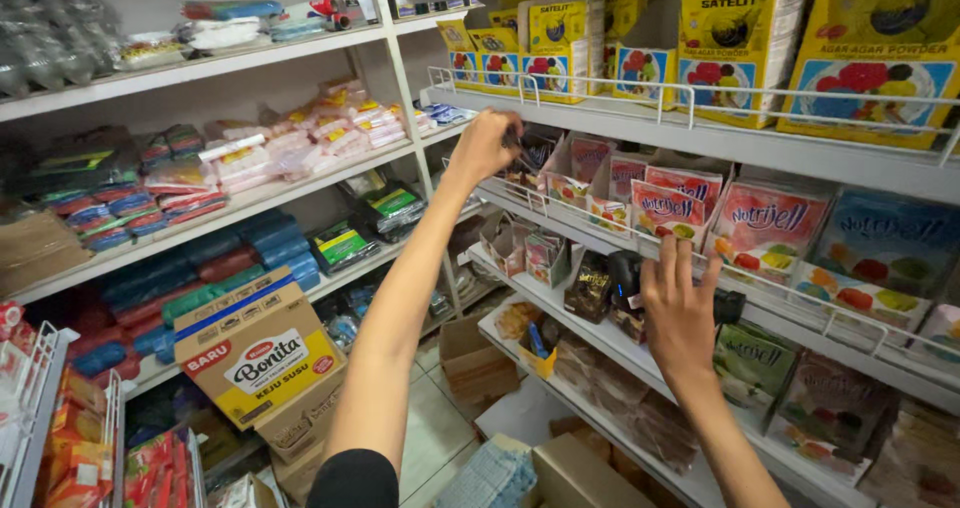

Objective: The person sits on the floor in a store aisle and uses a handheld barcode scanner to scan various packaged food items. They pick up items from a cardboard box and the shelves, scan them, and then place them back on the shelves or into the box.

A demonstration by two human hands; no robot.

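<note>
My left hand (487, 145) reaches up to the second shelf on the right and is closed around a small dark packet (522, 146) at the front of an open display box (545, 158). Lower down, my right hand (678, 313) rests with fingers spread against the white wire rail (800, 298) of the shelf, over dark packets (625, 280); it does not seem to hold anything. Pink and red sachet boxes (765, 223) stand just behind that rail.
White metal shelves run along the right wall and the back left. Yellow powder boxes (735, 53) fill the top right shelf. A yellow and blue carton (258, 358) sits on brown cartons on the tiled floor (430, 438). Wire racks with red packets (70, 448) stand at lower left.
</note>
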